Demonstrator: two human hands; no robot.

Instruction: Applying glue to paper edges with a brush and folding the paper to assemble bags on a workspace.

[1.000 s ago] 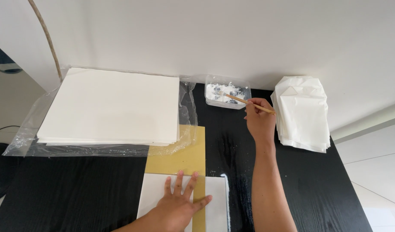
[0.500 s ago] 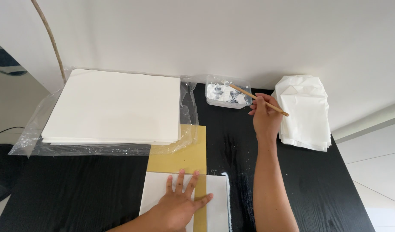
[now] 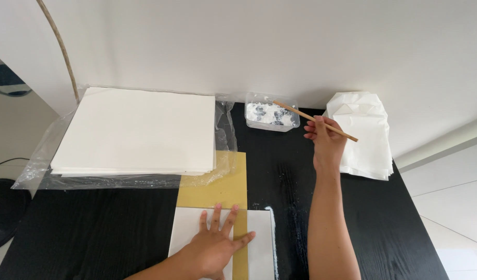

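Note:
My right hand grips a thin wooden stick, whose far tip reaches over a clear plastic tub of white paste at the back of the black table. My left hand lies flat, fingers spread, on a white sheet near the front edge. That sheet rests partly over a mustard-yellow board.
A large stack of white sheets sits on clear plastic wrap at the back left. A pile of folded white paper lies at the back right. White smears streak the table between my hands. A white wall rises behind.
My right hand has drawn back and to the right, lifting the stick's tip out of the tub. The left hand has stayed pressed on the sheet.

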